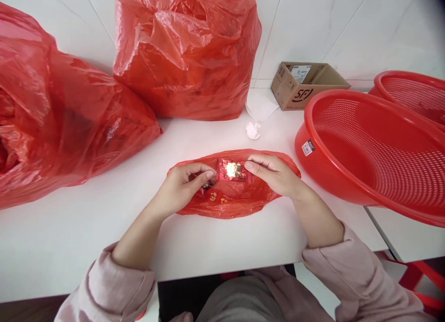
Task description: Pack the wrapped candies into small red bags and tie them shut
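Note:
A small shiny red packet with a gold print is stretched level between my hands. My left hand pinches at its left end with thumb and forefinger. The thumb and fingers of my right hand are closed on its right end. Right below lies a red plastic bag, flattened and spread on the white table. Beside my left fingertips a dark, shiny wrapped piece shows against the bag, and small yellow marks appear lower down on the red plastic.
Two large filled red bags stand at the back and left. On the right are red perforated baskets. An open cardboard box sits against the tiled wall, near a crumpled white tissue.

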Action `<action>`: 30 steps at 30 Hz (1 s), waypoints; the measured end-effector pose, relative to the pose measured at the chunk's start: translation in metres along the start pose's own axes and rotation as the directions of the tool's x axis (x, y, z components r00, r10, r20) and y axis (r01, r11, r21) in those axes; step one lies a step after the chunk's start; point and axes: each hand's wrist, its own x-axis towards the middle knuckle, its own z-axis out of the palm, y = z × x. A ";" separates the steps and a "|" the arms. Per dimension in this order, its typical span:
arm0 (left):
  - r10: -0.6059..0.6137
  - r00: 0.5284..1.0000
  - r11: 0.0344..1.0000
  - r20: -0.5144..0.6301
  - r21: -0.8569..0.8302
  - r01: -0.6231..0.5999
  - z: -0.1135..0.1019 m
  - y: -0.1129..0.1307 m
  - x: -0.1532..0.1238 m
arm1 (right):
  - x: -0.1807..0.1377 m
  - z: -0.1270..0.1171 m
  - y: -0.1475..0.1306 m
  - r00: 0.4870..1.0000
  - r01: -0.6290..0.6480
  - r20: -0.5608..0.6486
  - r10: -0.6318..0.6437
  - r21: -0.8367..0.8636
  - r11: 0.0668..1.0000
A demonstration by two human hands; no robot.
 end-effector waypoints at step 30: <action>0.085 0.995 0.802 0.045 0.590 -0.095 -0.004 -0.013 -0.001 | 0.003 0.006 0.006 0.992 -0.117 -0.013 0.129 0.338 0.934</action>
